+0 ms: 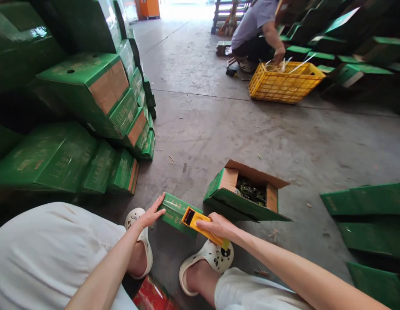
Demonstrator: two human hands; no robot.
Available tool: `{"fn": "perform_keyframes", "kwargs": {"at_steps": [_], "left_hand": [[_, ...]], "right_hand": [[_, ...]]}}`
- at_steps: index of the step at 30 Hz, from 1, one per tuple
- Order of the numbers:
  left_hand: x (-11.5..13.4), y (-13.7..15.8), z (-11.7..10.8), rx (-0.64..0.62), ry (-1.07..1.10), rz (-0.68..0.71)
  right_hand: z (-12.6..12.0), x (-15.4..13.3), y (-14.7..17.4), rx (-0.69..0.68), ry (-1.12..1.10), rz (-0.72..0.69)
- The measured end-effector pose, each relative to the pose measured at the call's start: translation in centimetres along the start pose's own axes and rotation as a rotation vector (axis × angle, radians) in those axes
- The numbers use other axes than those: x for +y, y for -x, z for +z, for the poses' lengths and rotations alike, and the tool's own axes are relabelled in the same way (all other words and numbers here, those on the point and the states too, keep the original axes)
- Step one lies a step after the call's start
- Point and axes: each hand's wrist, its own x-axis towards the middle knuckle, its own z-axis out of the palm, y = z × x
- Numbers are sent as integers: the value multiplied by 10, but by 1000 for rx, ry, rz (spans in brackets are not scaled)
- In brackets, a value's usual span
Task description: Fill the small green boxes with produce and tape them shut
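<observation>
- Head view: the small green box (174,212) lies closed on the concrete floor (219,125), just in front of the person's white clogs (206,258).
- The left hand (150,214) rests on the box's left end, fingers straight and lightly spread.
- The right hand (218,225) grips a yellow tape dispenser (200,224), fingers curled around it, its head pressed on the box's top.
- Just right of the box stands an open green carton (248,193).
- Well beyond the box, another person (258,30) bends over a yellow crate (284,82).

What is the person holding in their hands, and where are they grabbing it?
The right hand grips a yellow tool around its middle, pressed on a small green box. The left hand steadies the box's left end.
</observation>
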Motion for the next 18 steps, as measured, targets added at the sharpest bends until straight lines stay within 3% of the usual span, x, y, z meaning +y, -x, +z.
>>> {"fn": "perform_keyframes", "kwargs": {"at_steps": [4,7,9,11,14,18], "left_hand": [[14,2,8,21,-484,-128],[28,3,32,-56,-796,51],[36,0,52,-180,-872,219],[41,-6,68,-248,-905,302],[44,-16,81,-241,-958,347],[42,-22,82,-207,-1033,395]], "right_hand": [[2,-1,0,-2,13,0],[0,-7,6,-31,27,-3],[-1,-11,10,-8,54,5],[-1,-12,10,34,85,15],[0,-12,6,48,80,18],[-9,-12,4,-84,-1,22]]}}
